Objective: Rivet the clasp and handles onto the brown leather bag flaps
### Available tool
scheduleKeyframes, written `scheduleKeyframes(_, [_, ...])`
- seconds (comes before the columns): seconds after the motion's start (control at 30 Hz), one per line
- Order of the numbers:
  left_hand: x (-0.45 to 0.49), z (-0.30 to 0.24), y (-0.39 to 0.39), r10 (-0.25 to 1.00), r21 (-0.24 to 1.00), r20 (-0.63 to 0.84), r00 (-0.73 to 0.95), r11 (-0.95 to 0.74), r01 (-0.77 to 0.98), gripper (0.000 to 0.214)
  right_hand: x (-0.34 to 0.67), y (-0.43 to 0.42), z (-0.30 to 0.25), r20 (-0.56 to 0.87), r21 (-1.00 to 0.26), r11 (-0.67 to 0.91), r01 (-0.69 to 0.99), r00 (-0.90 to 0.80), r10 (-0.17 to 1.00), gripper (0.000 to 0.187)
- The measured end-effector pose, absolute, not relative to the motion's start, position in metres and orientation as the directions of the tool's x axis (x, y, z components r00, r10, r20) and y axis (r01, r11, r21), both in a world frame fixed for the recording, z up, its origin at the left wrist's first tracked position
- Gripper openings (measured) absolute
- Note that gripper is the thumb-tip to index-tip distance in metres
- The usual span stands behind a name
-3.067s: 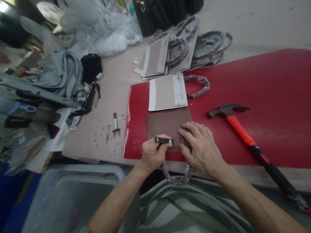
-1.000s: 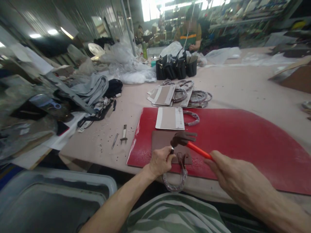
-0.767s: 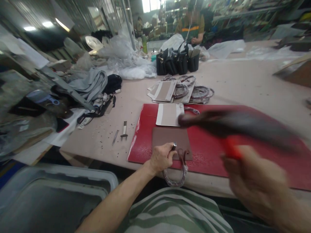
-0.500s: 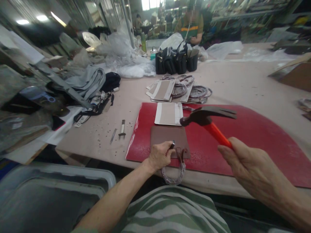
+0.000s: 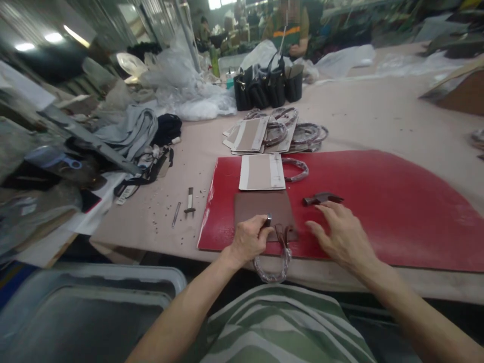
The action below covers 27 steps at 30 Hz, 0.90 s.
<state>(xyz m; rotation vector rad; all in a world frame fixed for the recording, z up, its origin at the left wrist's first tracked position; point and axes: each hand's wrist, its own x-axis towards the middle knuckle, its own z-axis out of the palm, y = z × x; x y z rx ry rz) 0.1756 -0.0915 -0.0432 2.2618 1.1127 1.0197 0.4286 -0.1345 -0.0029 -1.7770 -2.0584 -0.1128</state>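
Punch (image 5: 268,219) held near upright over the brown panel (image 5: 262,204), clamped in the left hand (image 5: 249,237).
The panel lies flat on the red mat (image 5: 401,201); rightward, the right hand (image 5: 342,236) is spread beside the hammer (image 5: 321,197), its head lying crosswise beyond, contact unclear.

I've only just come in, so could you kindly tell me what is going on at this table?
A person's left hand grips a short punch-like tool over a brown panel, whose plastic-wrapped handle loop hangs past the edge of the table. The right hand is open at a claw hammer that appears to lie on the red mat; its handle is hidden, so contact is unclear. A pale-backed panel lies just beyond the brown one.
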Motion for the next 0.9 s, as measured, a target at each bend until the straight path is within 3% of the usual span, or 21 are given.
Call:
scheduleKeyframes(0.1, [0.176, -0.042, -0.094, 0.817, 0.654, 0.397, 0.418, -0.571, 0.496, 0.009, 0.389, -0.128, -0.020, 0.337, -0.292, 0.352, 0.889, -0.249, 0.908, 0.048])
scheduleKeyframes(0.2, [0.179, -0.043, -0.092, 0.878, 0.765, 0.332, 0.345, -0.464, 0.446, 0.007, 0.367, -0.130, -0.036, 0.268, -0.268, 0.342, 0.901, -0.272, 0.924, 0.049])
scheduleKeyframes(0.3, [0.174, -0.040, -0.082, 0.982, 0.964, 0.160, 0.098, -0.177, 0.197, 0.014, 0.365, -0.132, -0.040, 0.233, -0.277, 0.318, 0.907, -0.257, 0.938, 0.051])
scheduleKeyframes(0.4, [0.151, -0.031, -0.065, 0.997, 1.000, 0.014, -0.082, -0.015, -0.005, 0.030, 0.368, -0.132, -0.039, 0.230, -0.287, 0.316, 0.904, -0.256, 0.939, 0.051])
scheduleKeyframes(0.63, [0.043, -0.018, -0.038, 0.966, 0.941, -0.031, -0.258, 0.115, 0.318, 0.032, 0.367, -0.131, -0.039, 0.242, -0.285, 0.302, 0.910, -0.237, 0.941, 0.049])
scheduleKeyframes(0.8, [-0.015, -0.025, -0.034, 0.952, 0.703, -0.081, -0.296, 0.265, 0.660, 0.023, 0.369, -0.129, -0.039, 0.254, -0.271, 0.321, 0.908, -0.254, 0.933, 0.048])
scheduleKeyframes(0.9, [-0.027, -0.025, -0.035, 0.935, 0.551, -0.121, -0.334, 0.343, 0.761, 0.019, 0.371, -0.128, -0.043, 0.303, -0.264, 0.356, 0.896, -0.274, 0.913, 0.047])
